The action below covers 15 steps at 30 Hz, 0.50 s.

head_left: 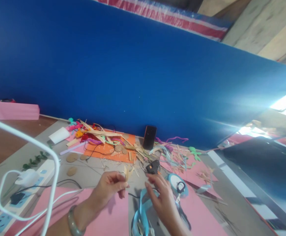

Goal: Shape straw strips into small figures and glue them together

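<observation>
Blue wall (133,65) behind, left hand (110,186) pinches straw (127,172), right hand (161,198) near ribbon (143,205).

**Limits of the view.** The small pale straw piece (126,172) pinched in the left hand (110,189) is half covered by the fingertips and too small to make out in form. The right hand (163,200), fingers spread, hides part of the light blue ribbon roll (140,214), which the lower edge cuts off (as it does both forearms). The small black-and-orange object (153,167) beyond the fingers is too blurred to identify. The looped white cable (56,164) and the white power strip (0,216) leave the picture at left and bottom; the pink foam block (12,110) is cropped at left.
</observation>
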Motion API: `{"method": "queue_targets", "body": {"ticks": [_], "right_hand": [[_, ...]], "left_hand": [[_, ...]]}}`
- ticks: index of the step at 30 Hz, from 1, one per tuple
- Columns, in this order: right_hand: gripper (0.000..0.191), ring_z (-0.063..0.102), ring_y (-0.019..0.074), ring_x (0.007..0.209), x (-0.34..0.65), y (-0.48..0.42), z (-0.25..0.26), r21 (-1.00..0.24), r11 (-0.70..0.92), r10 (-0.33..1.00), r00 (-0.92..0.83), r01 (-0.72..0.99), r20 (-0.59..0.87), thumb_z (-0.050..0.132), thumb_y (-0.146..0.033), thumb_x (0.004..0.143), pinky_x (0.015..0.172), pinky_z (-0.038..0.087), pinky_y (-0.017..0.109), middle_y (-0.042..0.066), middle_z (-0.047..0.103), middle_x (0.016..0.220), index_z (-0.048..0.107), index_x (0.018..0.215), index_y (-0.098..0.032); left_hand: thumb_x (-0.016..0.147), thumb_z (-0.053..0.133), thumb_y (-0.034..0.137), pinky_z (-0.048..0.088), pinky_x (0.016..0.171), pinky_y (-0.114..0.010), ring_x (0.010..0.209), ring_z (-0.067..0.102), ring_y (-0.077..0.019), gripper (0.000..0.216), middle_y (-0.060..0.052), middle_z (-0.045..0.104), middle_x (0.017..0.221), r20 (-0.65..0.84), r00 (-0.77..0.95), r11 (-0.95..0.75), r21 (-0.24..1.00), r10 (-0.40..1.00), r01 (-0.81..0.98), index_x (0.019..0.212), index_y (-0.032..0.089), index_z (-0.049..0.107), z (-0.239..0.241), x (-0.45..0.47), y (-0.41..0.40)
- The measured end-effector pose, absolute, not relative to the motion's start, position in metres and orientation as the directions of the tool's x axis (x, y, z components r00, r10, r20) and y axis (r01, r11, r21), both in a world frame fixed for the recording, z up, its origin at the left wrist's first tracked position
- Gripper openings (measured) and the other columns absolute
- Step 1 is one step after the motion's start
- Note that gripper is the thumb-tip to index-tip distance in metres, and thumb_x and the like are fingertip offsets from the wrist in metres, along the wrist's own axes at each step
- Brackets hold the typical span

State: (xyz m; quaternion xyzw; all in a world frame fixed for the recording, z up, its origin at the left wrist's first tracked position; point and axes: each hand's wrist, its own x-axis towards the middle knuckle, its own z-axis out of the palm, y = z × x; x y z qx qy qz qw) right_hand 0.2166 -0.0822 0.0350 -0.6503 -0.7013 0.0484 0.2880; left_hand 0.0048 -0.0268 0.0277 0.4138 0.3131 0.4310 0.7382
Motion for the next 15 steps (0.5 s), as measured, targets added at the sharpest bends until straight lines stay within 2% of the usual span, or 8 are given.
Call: {"method": "queue_targets", "body": {"ticks": [2, 5, 9, 15], "right_hand": [[0.019, 0.062, 0.0198, 0.082, 0.195, -0.089, 0.046, -0.667, 0.229, 0.956, -0.036, 0.709, 0.29, 0.05, -0.031, 0.09, 0.075, 0.047, 0.033, 0.004, 0.065, 0.085, 0.064, 0.1, -0.021], [0.016, 0.062, 0.0183, 0.08, 0.171, -0.091, 0.054, -0.802, 0.253, 0.957, -0.021, 0.542, 0.288, 0.054, -0.029, 0.089, 0.076, 0.049, 0.031, 0.003, 0.066, 0.083, 0.065, 0.098, -0.021], [0.014, 0.062, 0.0181, 0.079, 0.157, -0.087, 0.058, -0.85, 0.251, 0.949, 0.055, 0.463, 0.31, 0.057, -0.029, 0.087, 0.074, 0.048, 0.029, 0.004, 0.067, 0.081, 0.066, 0.091, -0.02], [0.017, 0.061, 0.0161, 0.071, 0.148, -0.085, 0.065, -0.866, 0.221, 0.953, 0.09, 0.449, 0.29, 0.058, -0.028, 0.086, 0.071, 0.047, 0.026, 0.001, 0.066, 0.073, 0.065, 0.074, -0.019]], "left_hand": [[0.061, 0.081, 0.032, 0.044, 0.044, -0.023, 0.039, 0.054, -0.0108, 0.026, 0.0, 0.06, 0.043, -0.113, 0.439, 0.292, 0.884, 0.891, -0.365, 0.058, 0.012, 0.065, 0.03, 0.006, -0.028], [0.06, 0.082, 0.033, 0.044, 0.045, -0.023, 0.039, 0.054, -0.0112, 0.026, 0.0, 0.06, 0.042, -0.102, 0.45, 0.284, 0.889, 0.887, -0.358, 0.057, 0.013, 0.065, 0.03, 0.007, -0.028], [0.06, 0.082, 0.035, 0.044, 0.044, -0.023, 0.041, 0.055, -0.012, 0.027, -0.001, 0.061, 0.044, -0.073, 0.458, 0.269, 0.886, 0.886, -0.378, 0.061, 0.012, 0.068, 0.024, 0.006, -0.027], [0.061, 0.082, 0.038, 0.045, 0.045, -0.023, 0.042, 0.056, -0.0119, 0.029, -0.001, 0.06, 0.045, -0.039, 0.458, 0.24, 0.889, 0.888, -0.389, 0.06, 0.013, 0.068, 0.022, 0.006, -0.028]]}}
